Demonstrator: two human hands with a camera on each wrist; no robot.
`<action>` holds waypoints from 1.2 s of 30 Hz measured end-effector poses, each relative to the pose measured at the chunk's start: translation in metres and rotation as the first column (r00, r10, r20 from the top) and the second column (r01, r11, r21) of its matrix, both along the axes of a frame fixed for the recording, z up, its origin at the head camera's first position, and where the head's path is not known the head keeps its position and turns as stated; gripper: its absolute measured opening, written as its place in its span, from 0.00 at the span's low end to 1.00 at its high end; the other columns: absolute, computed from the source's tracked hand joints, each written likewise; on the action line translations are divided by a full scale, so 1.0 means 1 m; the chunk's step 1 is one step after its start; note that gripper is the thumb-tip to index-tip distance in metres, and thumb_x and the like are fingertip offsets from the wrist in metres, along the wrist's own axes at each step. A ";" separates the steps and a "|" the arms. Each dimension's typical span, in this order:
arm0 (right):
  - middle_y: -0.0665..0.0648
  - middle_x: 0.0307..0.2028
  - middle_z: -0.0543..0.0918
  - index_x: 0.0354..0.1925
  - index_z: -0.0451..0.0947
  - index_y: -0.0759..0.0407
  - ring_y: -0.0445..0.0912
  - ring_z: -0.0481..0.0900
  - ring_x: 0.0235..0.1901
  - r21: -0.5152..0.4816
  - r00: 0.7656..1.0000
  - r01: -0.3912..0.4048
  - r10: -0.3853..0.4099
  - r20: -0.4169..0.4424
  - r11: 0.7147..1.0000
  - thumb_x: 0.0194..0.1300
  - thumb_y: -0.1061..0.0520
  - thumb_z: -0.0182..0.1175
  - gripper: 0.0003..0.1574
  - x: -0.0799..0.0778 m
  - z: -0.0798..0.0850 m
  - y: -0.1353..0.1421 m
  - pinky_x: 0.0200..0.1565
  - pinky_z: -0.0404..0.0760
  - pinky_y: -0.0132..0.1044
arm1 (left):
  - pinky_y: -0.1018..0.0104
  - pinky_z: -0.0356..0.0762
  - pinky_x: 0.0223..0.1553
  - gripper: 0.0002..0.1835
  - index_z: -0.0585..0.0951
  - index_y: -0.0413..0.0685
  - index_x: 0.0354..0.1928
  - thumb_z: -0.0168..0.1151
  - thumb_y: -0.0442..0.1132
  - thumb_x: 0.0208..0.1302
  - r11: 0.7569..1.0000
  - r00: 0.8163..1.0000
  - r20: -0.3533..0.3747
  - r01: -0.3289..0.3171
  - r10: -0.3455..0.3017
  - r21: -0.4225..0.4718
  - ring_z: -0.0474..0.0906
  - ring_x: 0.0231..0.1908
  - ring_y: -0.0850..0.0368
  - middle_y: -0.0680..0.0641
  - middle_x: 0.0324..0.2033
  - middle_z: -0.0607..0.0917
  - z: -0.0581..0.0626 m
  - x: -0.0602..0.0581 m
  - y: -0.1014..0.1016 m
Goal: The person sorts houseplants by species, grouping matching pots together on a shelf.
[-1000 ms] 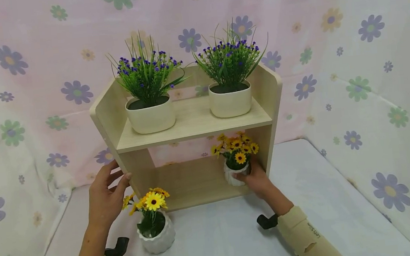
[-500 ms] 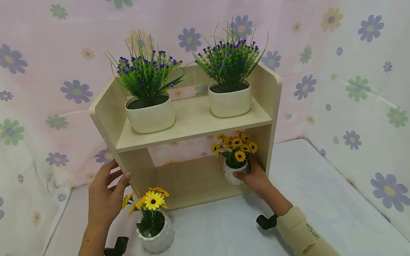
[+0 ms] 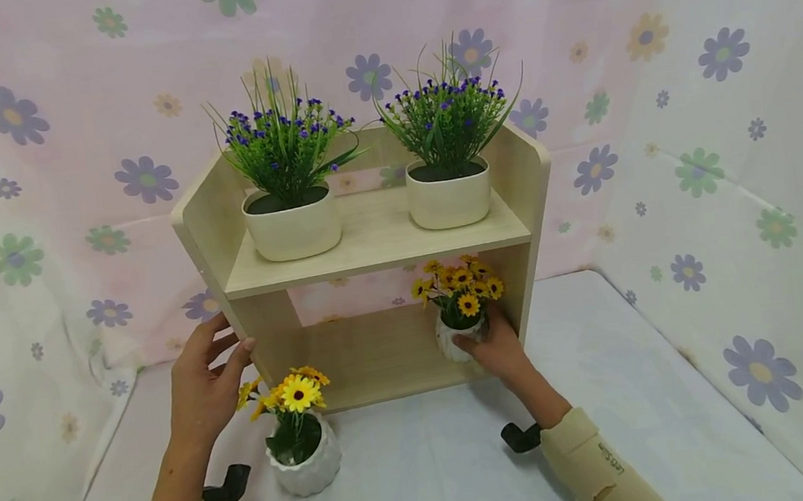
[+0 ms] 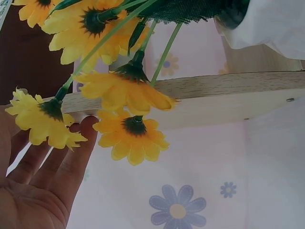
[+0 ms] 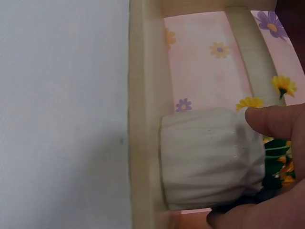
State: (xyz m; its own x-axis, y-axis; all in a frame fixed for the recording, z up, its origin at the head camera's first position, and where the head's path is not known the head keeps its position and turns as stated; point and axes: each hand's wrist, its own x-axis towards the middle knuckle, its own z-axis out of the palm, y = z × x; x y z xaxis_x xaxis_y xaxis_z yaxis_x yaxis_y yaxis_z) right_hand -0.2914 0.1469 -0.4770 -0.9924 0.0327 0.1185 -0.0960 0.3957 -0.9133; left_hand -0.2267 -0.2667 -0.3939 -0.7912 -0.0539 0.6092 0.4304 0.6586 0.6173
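My right hand point(image 3: 501, 348) grips a white ribbed flowerpot point(image 5: 209, 160) of small yellow flowers at the right end of the shelf unit's lower board. Its thumb lies along the pot near the rim, and the pot's base is right at the board. My left hand point(image 3: 204, 381) holds the left side panel of the wooden shelf unit point(image 3: 377, 265), thumb at the front edge and fingers along the outer face. In front of that panel stands another white flowerpot point(image 3: 310, 464) with larger yellow flowers; its blossoms point(image 4: 131, 90) partly cover the left fingertips in the left wrist view.
Two cream oval planters, one left point(image 3: 294, 227) and one right point(image 3: 450, 196), hold purple flowers and grass on the upper board. The unit stands on a white-covered table point(image 3: 424, 468). Flower-printed cloth point(image 3: 68, 155) hangs behind and at both sides.
The view shifts slightly. Both hands, the shelf unit and the pots keep their places, with the right hand still around its flowerpot.
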 end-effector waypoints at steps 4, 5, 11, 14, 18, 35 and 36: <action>0.67 0.78 0.63 0.82 0.52 0.61 0.63 0.58 0.80 0.029 1.000 0.013 -0.013 -0.012 0.999 0.66 0.57 0.74 0.58 0.004 0.006 -0.004 0.80 0.55 0.61 | 0.88 0.76 0.44 0.32 0.70 0.52 0.78 0.66 0.34 0.76 1.000 1.000 -0.002 0.004 -0.004 0.002 0.85 0.59 0.44 0.40 0.65 0.79 0.000 0.000 0.000; 0.68 0.78 0.64 0.82 0.52 0.62 0.63 0.59 0.79 0.040 1.000 0.016 -0.015 -0.024 0.999 0.65 0.58 0.75 0.58 0.005 0.008 -0.005 0.80 0.55 0.62 | 0.88 0.76 0.44 0.32 0.70 0.52 0.78 0.65 0.34 0.76 1.000 1.000 -0.003 0.007 -0.007 0.004 0.85 0.59 0.39 0.40 0.65 0.79 0.000 0.000 0.000; 0.72 0.74 0.62 0.79 0.53 0.67 0.67 0.57 0.75 0.095 0.993 0.048 -0.038 -0.109 0.994 0.58 0.60 0.77 0.60 0.017 0.017 -0.020 0.78 0.54 0.66 | 0.88 0.76 0.44 0.32 0.70 0.51 0.78 0.66 0.33 0.75 1.000 1.000 -0.005 0.013 -0.013 0.012 0.84 0.58 0.33 0.39 0.65 0.79 0.000 0.000 0.000; 0.75 0.73 0.56 0.79 0.50 0.69 0.70 0.51 0.74 0.109 0.990 0.077 -0.063 -0.122 0.991 0.57 0.60 0.76 0.62 0.023 0.019 -0.028 0.76 0.54 0.70 | 0.88 0.76 0.44 0.33 0.70 0.52 0.79 0.65 0.33 0.76 1.000 1.000 -0.006 0.015 -0.015 0.013 0.84 0.58 0.33 0.39 0.65 0.79 0.000 0.000 0.000; 0.78 0.73 0.46 0.79 0.45 0.72 0.70 0.47 0.73 0.111 0.985 0.125 -0.110 -0.133 0.986 0.58 0.59 0.75 0.65 0.033 0.021 -0.039 0.75 0.57 0.71 | 0.88 0.76 0.44 0.33 0.70 0.54 0.79 0.66 0.34 0.76 1.000 1.000 -0.004 0.011 -0.011 0.011 0.84 0.58 0.36 0.40 0.65 0.79 -0.001 0.000 0.000; 0.71 0.77 0.39 0.83 0.40 0.68 0.62 0.44 0.79 0.060 0.984 0.049 -0.038 -0.174 0.997 0.59 0.58 0.76 0.70 0.076 0.041 -0.080 0.76 0.64 0.63 | 0.86 0.78 0.44 0.32 0.72 0.55 0.78 0.66 0.34 0.75 1.000 1.000 0.001 0.009 -0.009 0.027 0.81 0.57 0.71 0.42 0.65 0.80 -0.001 0.000 0.000; 0.71 0.77 0.41 0.83 0.41 0.68 0.62 0.45 0.79 0.061 0.982 0.037 -0.026 -0.186 0.997 0.59 0.58 0.76 0.70 0.079 0.041 -0.083 0.75 0.65 0.63 | 0.87 0.78 0.44 0.32 0.72 0.55 0.78 0.66 0.34 0.75 1.000 1.000 0.001 0.008 -0.008 0.026 0.81 0.57 0.71 0.42 0.65 0.80 -0.001 0.000 0.000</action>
State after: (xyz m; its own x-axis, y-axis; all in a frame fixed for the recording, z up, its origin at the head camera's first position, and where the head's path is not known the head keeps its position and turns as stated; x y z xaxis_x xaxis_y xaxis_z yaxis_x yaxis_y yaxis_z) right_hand -0.2123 0.0643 -0.4358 -0.9518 0.0502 0.3027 -0.2474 0.4579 -0.8539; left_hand -0.2266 -0.2669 -0.3951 -0.7921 -0.0631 0.6072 0.4352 0.6390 0.6342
